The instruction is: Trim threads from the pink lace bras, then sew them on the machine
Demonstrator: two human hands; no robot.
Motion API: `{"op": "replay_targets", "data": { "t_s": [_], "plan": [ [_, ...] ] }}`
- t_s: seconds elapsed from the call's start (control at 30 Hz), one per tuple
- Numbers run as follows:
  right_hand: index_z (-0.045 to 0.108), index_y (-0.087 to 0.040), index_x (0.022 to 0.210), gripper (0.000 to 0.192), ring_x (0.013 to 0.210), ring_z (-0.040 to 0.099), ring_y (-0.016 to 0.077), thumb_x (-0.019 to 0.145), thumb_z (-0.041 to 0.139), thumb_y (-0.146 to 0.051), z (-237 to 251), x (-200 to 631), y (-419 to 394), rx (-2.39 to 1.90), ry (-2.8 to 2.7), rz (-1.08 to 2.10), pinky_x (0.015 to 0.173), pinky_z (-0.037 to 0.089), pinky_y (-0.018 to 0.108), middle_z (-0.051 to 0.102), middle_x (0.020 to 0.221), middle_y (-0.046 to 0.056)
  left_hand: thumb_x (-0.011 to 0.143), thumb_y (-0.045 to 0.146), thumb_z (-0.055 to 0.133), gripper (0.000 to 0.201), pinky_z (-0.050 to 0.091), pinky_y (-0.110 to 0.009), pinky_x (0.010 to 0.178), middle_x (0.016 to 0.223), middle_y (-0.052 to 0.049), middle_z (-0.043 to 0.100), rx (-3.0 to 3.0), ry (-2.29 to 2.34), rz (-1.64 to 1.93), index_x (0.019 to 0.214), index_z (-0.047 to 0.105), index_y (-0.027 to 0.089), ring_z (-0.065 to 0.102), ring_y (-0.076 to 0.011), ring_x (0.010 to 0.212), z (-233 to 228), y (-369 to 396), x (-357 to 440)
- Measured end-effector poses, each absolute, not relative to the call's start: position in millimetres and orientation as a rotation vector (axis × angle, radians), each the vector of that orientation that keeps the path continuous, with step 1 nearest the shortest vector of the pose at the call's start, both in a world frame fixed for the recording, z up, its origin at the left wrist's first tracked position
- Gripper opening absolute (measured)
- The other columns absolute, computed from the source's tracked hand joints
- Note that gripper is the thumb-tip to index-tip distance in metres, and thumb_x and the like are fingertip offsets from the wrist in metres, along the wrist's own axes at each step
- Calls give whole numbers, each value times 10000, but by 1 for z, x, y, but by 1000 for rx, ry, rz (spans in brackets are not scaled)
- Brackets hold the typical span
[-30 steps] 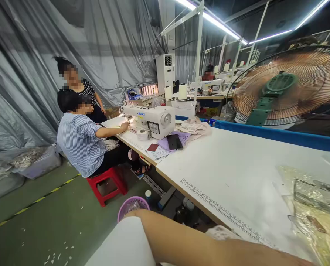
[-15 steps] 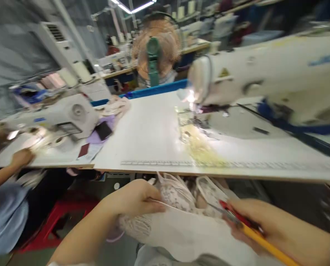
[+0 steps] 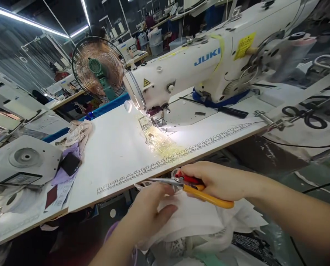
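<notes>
Scissors [image 3: 191, 184] with red and orange handles are in my right hand [image 3: 218, 181], its fingers closed round the handles. Their blades point left, just above the fingers of my left hand [image 3: 150, 207]. That hand is curled over a white lace-trimmed garment [image 3: 194, 218], thumb a little apart from the fingers; just what its fingertips grip is partly hidden. Thin straps of the garment show beyond the left fingers, by the table edge. The cloth hangs below both hands, in front of the sewing table [image 3: 115, 159].
A white sewing machine [image 3: 178, 66] stands on the table, with yellowish clear film [image 3: 162, 142] by its needle. A printed ruler [image 3: 165, 162] runs along the front edge. Left are another machine [image 3: 26, 159], a dark phone-like object [image 3: 70, 163] and pale cloth [image 3: 78, 135]. Behind is a fan [image 3: 98, 68].
My view has swung to the right. My right hand has brought the scissors close to my left hand, and the blades now lie by its fingers. The garment is more bunched.
</notes>
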State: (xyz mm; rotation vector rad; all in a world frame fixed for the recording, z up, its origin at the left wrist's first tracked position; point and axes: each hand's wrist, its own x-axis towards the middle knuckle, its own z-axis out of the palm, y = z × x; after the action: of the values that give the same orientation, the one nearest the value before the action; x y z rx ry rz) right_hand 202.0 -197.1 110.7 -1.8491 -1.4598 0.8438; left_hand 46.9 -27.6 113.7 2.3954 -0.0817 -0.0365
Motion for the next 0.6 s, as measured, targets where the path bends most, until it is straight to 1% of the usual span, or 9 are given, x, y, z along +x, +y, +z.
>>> {"op": "replay_targets", "data": {
  "t_s": [0.1, 0.2, 0.33, 0.47, 0.6],
  "plan": [
    [472, -174, 718, 78, 559, 389, 101, 741, 536, -212, 117, 205, -193, -1832, -1469, 889, 468, 281, 210, 487, 649, -18, 828, 230, 550, 103, 430, -287, 740, 896, -62, 649, 2309, -26, 40, 914, 599, 202, 582, -194, 832, 103, -42, 57],
    [495, -171, 741, 50, 557, 461, 103, 726, 542, -174, 122, 208, -192, -1783, -1409, 1011, 461, 312, 199, 534, 631, -26, 801, 225, 583, 38, 418, -264, 679, 810, -46, 604, 2163, 49, 35, 793, 584, 188, 540, -168, 760, 93, -44, 62],
    [481, -176, 731, 52, 531, 541, 117, 729, 533, -177, 124, 214, -190, -1645, -1294, 1215, 459, 373, 199, 547, 558, -41, 809, 306, 594, 186, 384, -239, 610, 755, -33, 529, 1832, 103, -52, 714, 524, 163, 479, -135, 694, 93, -42, 67],
    [476, -174, 723, 95, 523, 566, 117, 712, 567, -196, 123, 219, -189, -1549, -1198, 1260, 468, 422, 217, 573, 638, -31, 779, 362, 641, 260, 370, -240, 611, 729, -29, 506, 1671, 179, -91, 695, 523, 147, 455, -127, 684, 99, -44, 71],
    [490, -177, 737, 100, 544, 571, 119, 687, 576, -167, 126, 220, -189, -1537, -1160, 1285, 476, 427, 214, 571, 634, -38, 742, 390, 679, 300, 354, -230, 596, 713, -22, 498, 1641, 245, -103, 678, 527, 140, 440, -117, 668, 99, -46, 72]
  ]
}}
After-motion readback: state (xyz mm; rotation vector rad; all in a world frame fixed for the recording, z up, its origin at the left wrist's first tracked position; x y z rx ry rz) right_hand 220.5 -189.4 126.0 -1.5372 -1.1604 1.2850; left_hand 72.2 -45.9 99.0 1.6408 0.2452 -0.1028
